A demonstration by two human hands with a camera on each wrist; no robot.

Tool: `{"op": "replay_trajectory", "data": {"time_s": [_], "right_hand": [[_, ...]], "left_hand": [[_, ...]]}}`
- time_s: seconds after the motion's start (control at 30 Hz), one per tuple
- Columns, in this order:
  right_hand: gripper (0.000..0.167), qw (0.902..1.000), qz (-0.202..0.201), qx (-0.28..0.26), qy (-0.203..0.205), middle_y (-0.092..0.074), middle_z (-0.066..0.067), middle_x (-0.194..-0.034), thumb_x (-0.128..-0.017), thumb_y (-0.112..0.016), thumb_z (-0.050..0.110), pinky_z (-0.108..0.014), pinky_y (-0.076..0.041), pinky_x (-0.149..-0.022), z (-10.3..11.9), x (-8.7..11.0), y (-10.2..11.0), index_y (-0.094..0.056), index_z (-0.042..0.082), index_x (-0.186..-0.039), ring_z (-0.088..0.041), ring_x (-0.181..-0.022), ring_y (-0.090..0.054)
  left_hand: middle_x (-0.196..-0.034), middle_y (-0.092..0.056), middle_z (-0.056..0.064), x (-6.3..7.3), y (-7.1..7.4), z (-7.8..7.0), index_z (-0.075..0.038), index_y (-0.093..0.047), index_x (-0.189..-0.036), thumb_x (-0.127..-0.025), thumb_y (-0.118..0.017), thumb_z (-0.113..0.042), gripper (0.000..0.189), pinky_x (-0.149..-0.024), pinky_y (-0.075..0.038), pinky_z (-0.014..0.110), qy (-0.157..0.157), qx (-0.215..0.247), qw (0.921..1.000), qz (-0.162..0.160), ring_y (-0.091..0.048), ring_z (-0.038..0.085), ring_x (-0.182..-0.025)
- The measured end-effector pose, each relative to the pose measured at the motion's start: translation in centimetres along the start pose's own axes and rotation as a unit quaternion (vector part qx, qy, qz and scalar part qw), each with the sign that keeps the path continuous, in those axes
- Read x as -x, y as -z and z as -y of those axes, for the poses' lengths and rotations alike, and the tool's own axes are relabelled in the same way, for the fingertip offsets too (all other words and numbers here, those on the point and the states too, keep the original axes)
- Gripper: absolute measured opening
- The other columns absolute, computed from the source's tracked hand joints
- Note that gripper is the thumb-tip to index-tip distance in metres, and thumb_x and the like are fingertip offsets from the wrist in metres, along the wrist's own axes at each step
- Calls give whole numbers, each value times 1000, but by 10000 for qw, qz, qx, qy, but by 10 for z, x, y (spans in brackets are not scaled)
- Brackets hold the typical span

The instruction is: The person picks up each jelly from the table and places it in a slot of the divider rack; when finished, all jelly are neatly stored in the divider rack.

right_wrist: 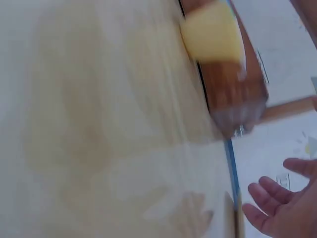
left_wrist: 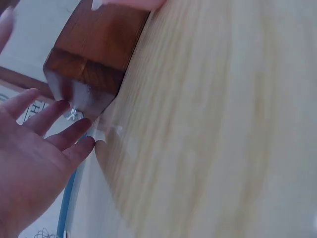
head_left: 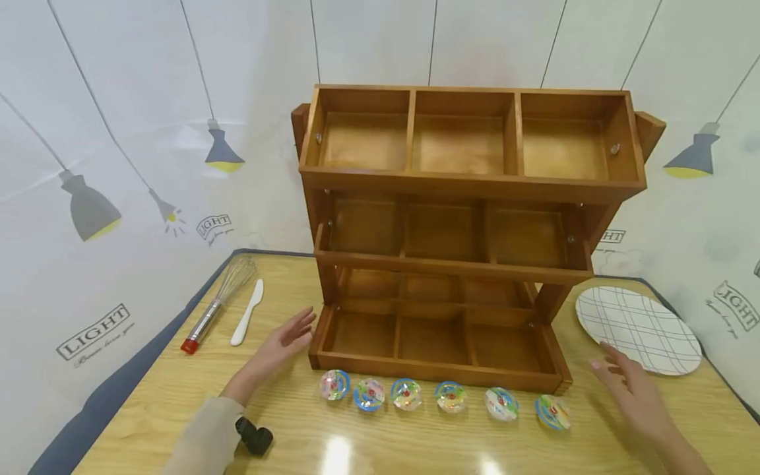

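Note:
Several small jelly cups with printed foil lids stand in a row along the front of a brown wooden rack, from a pink-and-blue cup (head_left: 334, 384) at the left end to a yellowish cup (head_left: 553, 412) at the right end. My left hand (head_left: 278, 349) hovers by the rack's lower left corner, fingers loosely extended and holding nothing. In the left wrist view, its relaxed fingers spread near the rack's end (left_wrist: 94, 44). My right hand (head_left: 635, 392), also holding nothing, is right of the row, near the plate. The right wrist view shows a blurred yellow cup (right_wrist: 213, 34) before the rack.
The tiered wooden rack (head_left: 469, 187) has three divided compartments in its upper trays. On the left lie a whisk (head_left: 216, 303) with a red-tipped handle and a white plastic knife (head_left: 247, 313). A white checked plate (head_left: 638, 330) lies at the right, near the wall covering.

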State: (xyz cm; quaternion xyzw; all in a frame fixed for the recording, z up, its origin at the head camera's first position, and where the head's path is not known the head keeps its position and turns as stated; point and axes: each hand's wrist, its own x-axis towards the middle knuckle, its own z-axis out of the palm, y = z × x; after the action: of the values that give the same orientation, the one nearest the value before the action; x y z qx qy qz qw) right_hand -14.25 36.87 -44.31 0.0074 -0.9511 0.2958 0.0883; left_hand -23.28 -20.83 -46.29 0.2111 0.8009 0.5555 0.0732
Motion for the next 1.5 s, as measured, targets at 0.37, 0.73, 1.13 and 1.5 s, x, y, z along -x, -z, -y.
{"op": "replay_trajectory", "data": {"time_s": [0.37,0.73,1.13,1.5], "right_hand": [[27,9851,227,-1701,144,-58,19,-89,-92,-47,11,-17,-49,-64,14,34,-20,-46,-5,-114,6,-80,-55],[45,9845,694,-1559,401,-55,24,-100,-78,-66,11,-16,-47,-69,26,49,-37,-49,1,-119,8,-87,-53],[51,9867,701,-1456,195,-49,34,-102,-74,-70,15,-15,-47,-69,29,50,-41,-52,0,-118,8,-84,-52],[45,9838,225,-1637,700,-60,19,-88,-69,-73,4,-17,-48,-61,32,47,-38,-55,-2,-109,1,-71,-55]], "left_hand": [[-148,-14,17,5,-8,4,-9,-13,-143,-79,-67,-18,84,-104,-24,49,275,475,9975,448,-23,39,-131],[-146,-22,16,8,-7,10,-11,-18,-142,-80,-65,-18,78,-106,-24,45,519,686,9957,353,-23,33,-133],[-146,-23,12,5,-9,13,-16,-19,-142,-80,-65,-22,78,-107,-20,49,592,812,9942,393,-23,32,-133],[-147,-21,13,3,-12,9,-15,-19,-143,-79,-65,-24,79,-107,-20,47,597,807,9940,427,-20,31,-134]]}}
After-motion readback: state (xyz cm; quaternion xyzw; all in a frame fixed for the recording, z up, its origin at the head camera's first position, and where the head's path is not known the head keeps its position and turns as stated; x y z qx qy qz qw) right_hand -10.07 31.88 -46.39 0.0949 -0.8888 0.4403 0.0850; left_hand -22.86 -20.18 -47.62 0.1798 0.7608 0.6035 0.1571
